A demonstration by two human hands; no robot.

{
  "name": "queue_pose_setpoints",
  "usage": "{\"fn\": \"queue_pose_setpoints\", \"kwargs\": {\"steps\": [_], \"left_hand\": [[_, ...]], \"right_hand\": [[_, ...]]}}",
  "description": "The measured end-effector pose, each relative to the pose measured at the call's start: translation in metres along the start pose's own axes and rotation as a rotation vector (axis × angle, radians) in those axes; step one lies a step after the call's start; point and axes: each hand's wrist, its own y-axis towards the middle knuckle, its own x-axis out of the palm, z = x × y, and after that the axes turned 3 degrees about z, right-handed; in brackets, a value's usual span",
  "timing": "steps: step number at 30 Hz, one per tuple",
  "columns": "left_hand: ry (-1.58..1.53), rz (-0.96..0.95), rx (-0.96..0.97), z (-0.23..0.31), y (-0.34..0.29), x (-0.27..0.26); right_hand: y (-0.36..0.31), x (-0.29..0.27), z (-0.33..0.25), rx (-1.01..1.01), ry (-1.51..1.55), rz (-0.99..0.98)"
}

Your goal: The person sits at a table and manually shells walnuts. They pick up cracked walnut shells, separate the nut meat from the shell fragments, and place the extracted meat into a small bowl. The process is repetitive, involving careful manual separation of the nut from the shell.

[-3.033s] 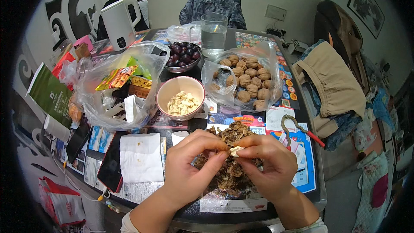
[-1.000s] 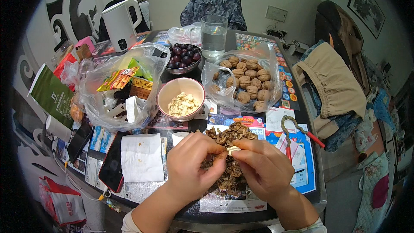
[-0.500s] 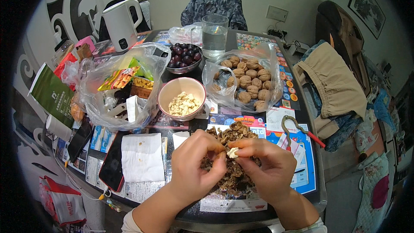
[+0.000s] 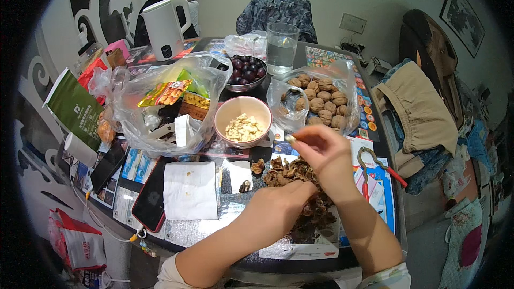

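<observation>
My right hand (image 4: 325,152) is raised over the far side of a heap of brown walnut shells (image 4: 289,172), pinching a small pale piece of walnut kernel (image 4: 290,138). Just beyond and to the left of it, a round bowl (image 4: 218,120) with a reddish rim holds pale peeled walnut kernels (image 4: 247,128). Down at the heap, my left hand (image 4: 284,203) touches the shells with its fingers bent away, so their tips are hidden. Whole walnuts (image 4: 324,101) fill a clear plastic bag (image 4: 353,115) at the back right.
A red-handled nutcracker (image 4: 367,163) lies to the right. White tissue (image 4: 190,190) and a dark phone (image 4: 150,195) are at the left. Behind stand a bag of snacks (image 4: 120,123), a metal bowl of dark grapes (image 4: 246,69), a glass of water (image 4: 282,48) and a white kettle (image 4: 165,29).
My hands have come apart. The right moved forward toward the kernel bowl with the kernel piece; the left dropped into the shells. Some shell bits now lie left of the heap.
</observation>
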Motion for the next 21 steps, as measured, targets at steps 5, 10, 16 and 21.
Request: {"fn": "queue_pose_setpoints", "kwargs": {"steps": [5, 10, 16, 21], "left_hand": [[0.049, -0.090, 0.073, -0.004, 0.000, -0.002], [0.144, 0.149, -0.156, -0.025, 0.004, -0.028], [0.196, 0.255, -0.242, -0.043, 0.003, -0.040], [0.484, -0.035, -0.405, -0.066, -0.005, -0.036]], "right_hand": [[0.045, 0.028, 0.005, -0.386, -0.351, -0.119], [0.034, 0.019, -0.008, -0.252, 0.037, -0.090], [-0.085, -0.023, -0.085, -0.372, 0.736, -0.171], [-0.129, -0.035, -0.095, -0.177, 1.132, -0.384]]}}
